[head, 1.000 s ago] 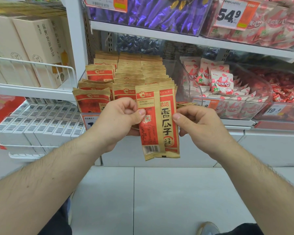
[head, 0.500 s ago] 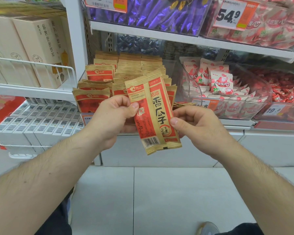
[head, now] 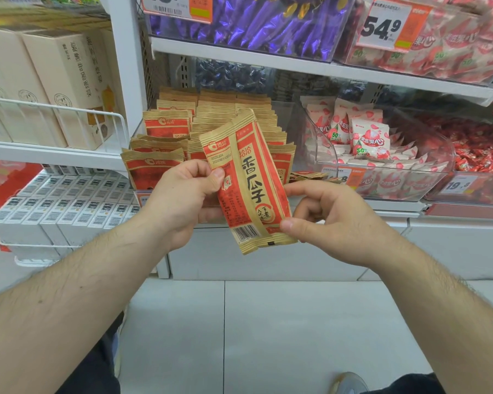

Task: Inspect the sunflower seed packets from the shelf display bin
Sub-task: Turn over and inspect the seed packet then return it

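A red and gold sunflower seed packet point(head: 246, 180) is held up in front of the shelf, tilted with its top to the left. My left hand point(head: 182, 200) pinches its left edge with thumb on the front. My right hand point(head: 333, 223) pinches its lower right edge, thumb near the bottom corner. A second packet shows behind the front one, overlapping it. Behind them the clear display bin point(head: 286, 120) holds several rows of the same packets point(head: 165, 129), standing upright.
To the right stands a clear bin of white and red snack bags point(head: 365, 143) and a bin of red candies point(head: 481, 155). Purple packs point(head: 248, 21) fill the shelf above. Beige boxes point(head: 66, 81) and white boxes point(head: 69, 200) sit on the left rack. Grey floor tiles lie below.
The held packet has tilted further, its top swinging left and up. My right thumb has slid down to the packet's lower right corner. My left hand keeps its pinch.
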`<state>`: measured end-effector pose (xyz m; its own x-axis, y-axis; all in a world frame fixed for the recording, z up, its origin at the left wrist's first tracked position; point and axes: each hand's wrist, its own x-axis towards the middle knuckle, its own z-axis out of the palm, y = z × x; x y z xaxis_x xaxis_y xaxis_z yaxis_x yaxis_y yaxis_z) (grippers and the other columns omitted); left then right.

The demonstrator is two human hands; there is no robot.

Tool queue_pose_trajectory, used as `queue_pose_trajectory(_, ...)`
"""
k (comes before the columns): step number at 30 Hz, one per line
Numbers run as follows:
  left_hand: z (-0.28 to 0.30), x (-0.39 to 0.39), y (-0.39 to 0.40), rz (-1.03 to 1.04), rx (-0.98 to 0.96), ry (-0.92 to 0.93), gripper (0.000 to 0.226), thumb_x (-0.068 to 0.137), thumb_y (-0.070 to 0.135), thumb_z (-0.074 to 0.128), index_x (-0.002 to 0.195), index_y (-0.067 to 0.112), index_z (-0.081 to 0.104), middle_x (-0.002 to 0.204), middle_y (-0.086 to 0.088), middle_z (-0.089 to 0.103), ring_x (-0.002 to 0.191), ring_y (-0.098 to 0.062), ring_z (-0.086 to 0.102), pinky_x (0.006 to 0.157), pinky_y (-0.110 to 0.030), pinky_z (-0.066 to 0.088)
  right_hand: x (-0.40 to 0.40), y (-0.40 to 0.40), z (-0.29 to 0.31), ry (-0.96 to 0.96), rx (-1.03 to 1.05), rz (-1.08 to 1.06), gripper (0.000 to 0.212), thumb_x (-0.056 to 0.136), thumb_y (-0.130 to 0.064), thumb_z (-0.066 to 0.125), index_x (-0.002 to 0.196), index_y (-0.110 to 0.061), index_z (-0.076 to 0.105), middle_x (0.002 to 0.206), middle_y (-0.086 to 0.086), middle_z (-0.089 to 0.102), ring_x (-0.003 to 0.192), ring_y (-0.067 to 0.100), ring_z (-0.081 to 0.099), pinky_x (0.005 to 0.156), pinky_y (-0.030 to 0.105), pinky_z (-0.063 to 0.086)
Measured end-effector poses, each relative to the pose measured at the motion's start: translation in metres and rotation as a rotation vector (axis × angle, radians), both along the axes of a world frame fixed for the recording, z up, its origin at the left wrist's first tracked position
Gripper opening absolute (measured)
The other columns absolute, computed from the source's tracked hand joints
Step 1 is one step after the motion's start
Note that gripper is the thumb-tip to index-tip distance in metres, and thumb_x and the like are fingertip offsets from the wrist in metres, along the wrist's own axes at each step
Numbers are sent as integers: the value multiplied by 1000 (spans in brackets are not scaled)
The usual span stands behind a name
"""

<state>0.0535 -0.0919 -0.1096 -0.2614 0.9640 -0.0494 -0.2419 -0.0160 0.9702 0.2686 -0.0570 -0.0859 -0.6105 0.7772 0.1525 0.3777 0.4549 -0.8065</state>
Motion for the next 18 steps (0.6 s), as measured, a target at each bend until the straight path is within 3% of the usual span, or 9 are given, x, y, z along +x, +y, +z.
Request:
queue_pose_trajectory(3, -1, 1, 0, -3, 10, -18, 18, 99, 11, 54, 81, 13, 50, 79, -7, 74, 70, -21, 73, 53, -34, 58, 0, -3, 3, -60, -6, 26, 52, 78, -10, 80, 113, -41, 58, 65, -4, 70, 62, 10, 64, 72, 24, 55)
queue_pose_trajectory(5, -2, 4, 0, 0, 27, -30, 13, 98, 11, 55, 85, 10, 54, 80, -7, 74, 72, -21, 73, 56, -34, 59, -2, -7, 3, -125, 18, 66, 67, 76, -11, 83, 128, -42, 54, 66, 1, 70, 60, 13, 64, 73, 31, 58)
queue_pose_trajectory(8, -5, 13, 0, 21, 55, -38, 2, 95, 9, 58, 94, 10, 58, 83, -7, 70, 71, -20, 71, 56, -33, 58, -8, -16, 1, -168, 54, 126, 82, 73, -9, 82, 134, -51, 46, 64, 5, 67, 54, 14, 60, 63, 35, 57)
queue_pose_trajectory(10, -8, 17, 0, 40, 78, -31, 11, 94, 7, 60, 94, 14, 52, 82, -6, 66, 71, -20, 68, 57, -35, 58, -12, -20, 0, -169, 36, 150, 85, 73, -6, 81, 136, -49, 42, 65, 1, 68, 50, 8, 58, 55, 27, 53)
queue_pose_trajectory(14, -10, 20, -2, 1, 127, 45, 18, 95, 9, 58, 82, 16, 50, 86, -12, 60, 76, -24, 60, 64, -37, 56, -14, -23, -2, -182, 21, 153, 86, 74, -5, 78, 136, -50, 38, 60, -7, 65, 48, 5, 55, 54, 17, 47)
queue_pose_trajectory(18, -6, 21, -7, -101, 151, 30, 20, 80, 30, 69, 80, 17, 54, 88, -11, 60, 75, -21, 61, 62, -32, 56, -16, -25, 0, -222, 29, 142, 87, 75, -5, 77, 139, -49, 37, 54, -11, 61, 46, 4, 56, 53, 13, 45)
